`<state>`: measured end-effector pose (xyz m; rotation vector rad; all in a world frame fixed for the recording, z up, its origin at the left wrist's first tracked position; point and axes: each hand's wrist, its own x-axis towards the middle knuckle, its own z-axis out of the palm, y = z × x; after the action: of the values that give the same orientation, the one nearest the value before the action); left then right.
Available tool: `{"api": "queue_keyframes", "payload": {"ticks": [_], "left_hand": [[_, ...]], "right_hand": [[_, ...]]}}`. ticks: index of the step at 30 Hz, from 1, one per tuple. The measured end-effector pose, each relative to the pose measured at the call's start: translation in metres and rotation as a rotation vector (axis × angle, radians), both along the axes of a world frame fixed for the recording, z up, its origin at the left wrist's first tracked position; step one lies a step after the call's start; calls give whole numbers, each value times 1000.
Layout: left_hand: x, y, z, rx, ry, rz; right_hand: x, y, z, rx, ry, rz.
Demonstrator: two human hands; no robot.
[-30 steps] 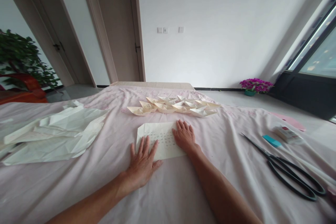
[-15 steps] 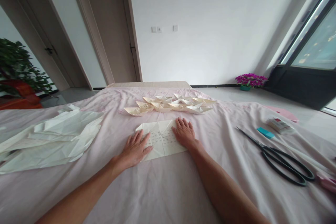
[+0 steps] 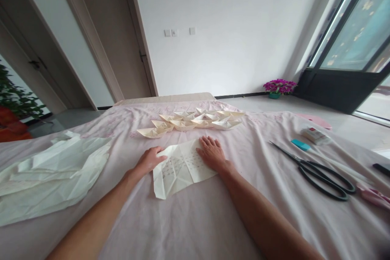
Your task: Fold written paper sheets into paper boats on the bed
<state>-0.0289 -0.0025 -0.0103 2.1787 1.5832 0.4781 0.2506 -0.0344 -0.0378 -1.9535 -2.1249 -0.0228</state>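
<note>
- Pinches the far left corner of a creased paper sheet (image 3: 185,170) with the left hand (image 3: 148,160), thumb on top, other fingers partly hidden at the edge.
- Presses the right hand (image 3: 211,153) palm down on the far right part of the same sheet, fingers slightly spread.
- In the middle of the pink cloth (image 3: 189,227), the sheet between both hands: fold lines across it, rows of small dark marks, left end bent and not lying flat.
- Just beyond the sheet, a cluster of folded paper boats (image 3: 183,125), set close together in uneven rows.
- Off to the left, near the left forearm, a loose pile of crumpled paper (image 3: 57,172).
- Well to the right, black-handled scissors (image 3: 297,159), tips pointing away and leftward; just beyond, a blue block (image 3: 300,145) beside a small box (image 3: 315,135).
- On the floor by the wall, purple flowers (image 3: 279,86).
</note>
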Motion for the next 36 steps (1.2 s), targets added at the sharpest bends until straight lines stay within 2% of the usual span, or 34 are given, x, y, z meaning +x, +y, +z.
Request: {"api": "queue_keyframes", "payload": {"ticks": [3,5,10,13,16,19,21,24,29,32,34,36], "left_hand": [[-12,-8,0,-100,-85,-28],[-19,-16,-4,-184,-229,-18],[-26,-34,-10,-322,-595,157],[-23,-44,-3,-384,-658,181],[-19,-56,8,-470,-598,59],[-16,-67,19,-630,-529,-109],[-16,-72,23,-714,-439,-165],[-16,-76,22,-765,-304,-181],[-24,-77,7,-798,-143,-139],[-34,-75,9,-747,41,-143],[-39,-71,22,-611,172,-119],[-38,-65,43,-408,288,-71]], "right_hand": [[6,2,4,-17,32,36],[13,4,6,-45,69,67],[29,12,10,-47,260,155],[32,14,9,-4,309,160],[29,13,6,49,315,130],[27,11,6,66,311,127],[25,10,7,70,303,133],[25,9,10,74,283,137],[24,8,11,65,266,136],[23,8,12,66,257,137],[22,7,12,65,248,139],[21,7,13,63,239,138]]}}
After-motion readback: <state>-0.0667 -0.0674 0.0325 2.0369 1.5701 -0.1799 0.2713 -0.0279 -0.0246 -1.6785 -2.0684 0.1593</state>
